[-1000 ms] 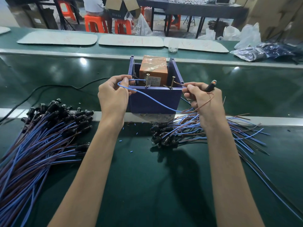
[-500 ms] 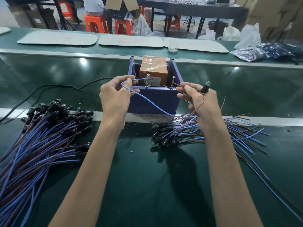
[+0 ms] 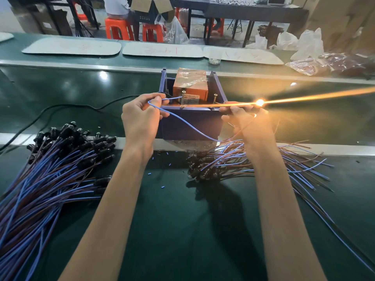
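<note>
My left hand (image 3: pixel 142 120) pinches a blue wire (image 3: pixel 188 124) and holds its bare end against the left screw post (image 3: pixel 183 99) on the purple box (image 3: pixel 192 126). My right hand (image 3: pixel 249 122) grips the small black lamp (image 3: pixel 259 102) on the same lead, together with its brown wire, beside the right screw post (image 3: pixel 215 98). The lamp glows bright orange and throws a streak of light to the right. An orange block (image 3: pixel 190 84) wrapped in clear film sits inside the box.
A large heap of wired lamps (image 3: pixel 50 169) lies at the left on the green belt (image 3: pixel 182 220). A smaller heap (image 3: pixel 233 161) lies under my right wrist. A black cable (image 3: pixel 60 110) runs left from the box. White mats (image 3: pixel 162 50) and plastic bags (image 3: pixel 324 63) lie beyond.
The lamp in my right hand has lit up bright orange. My right hand has shifted slightly toward the right post; the left hand keeps the blue wire at the left post.
</note>
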`<state>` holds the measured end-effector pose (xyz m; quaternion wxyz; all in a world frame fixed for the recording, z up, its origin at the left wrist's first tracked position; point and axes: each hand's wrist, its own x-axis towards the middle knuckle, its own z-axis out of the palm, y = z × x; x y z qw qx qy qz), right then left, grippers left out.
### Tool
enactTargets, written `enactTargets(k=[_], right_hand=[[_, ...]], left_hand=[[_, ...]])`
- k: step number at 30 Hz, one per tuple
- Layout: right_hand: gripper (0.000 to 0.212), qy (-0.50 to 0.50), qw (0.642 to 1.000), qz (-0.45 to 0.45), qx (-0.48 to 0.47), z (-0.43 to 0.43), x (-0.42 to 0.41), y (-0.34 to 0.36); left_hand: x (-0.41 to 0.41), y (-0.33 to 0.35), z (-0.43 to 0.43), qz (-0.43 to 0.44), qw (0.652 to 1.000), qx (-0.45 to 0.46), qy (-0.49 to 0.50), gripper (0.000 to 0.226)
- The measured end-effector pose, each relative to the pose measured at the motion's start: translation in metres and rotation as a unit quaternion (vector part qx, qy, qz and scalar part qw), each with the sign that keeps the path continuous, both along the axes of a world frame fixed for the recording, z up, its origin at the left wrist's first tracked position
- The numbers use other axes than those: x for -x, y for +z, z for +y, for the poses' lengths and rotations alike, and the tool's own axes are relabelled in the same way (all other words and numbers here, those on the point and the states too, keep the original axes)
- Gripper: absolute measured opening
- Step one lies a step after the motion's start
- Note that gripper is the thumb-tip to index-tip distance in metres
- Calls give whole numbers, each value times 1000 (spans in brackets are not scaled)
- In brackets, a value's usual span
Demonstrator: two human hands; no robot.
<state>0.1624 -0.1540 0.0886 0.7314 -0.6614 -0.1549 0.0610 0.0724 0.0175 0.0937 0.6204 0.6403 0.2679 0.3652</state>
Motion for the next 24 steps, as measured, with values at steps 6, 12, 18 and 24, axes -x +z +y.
enactTargets(k=[6,12,18,24], right_hand=[[62,-2,1000,-8,11,-1,0,1],[62,-12,1000,-3,16,-1,1,4],[31,-17,998,24,47,-5,3,7],[15,-14,976,2,219,-12,2,18]], left_hand=[[-1,-1,1,2,1000,-1,1,17],[-2,-2,2,1,1000,-5,0,18],[2,0,4,25,998,-58,-15,27],[14,9,13,108,961,-251,-38,36]])
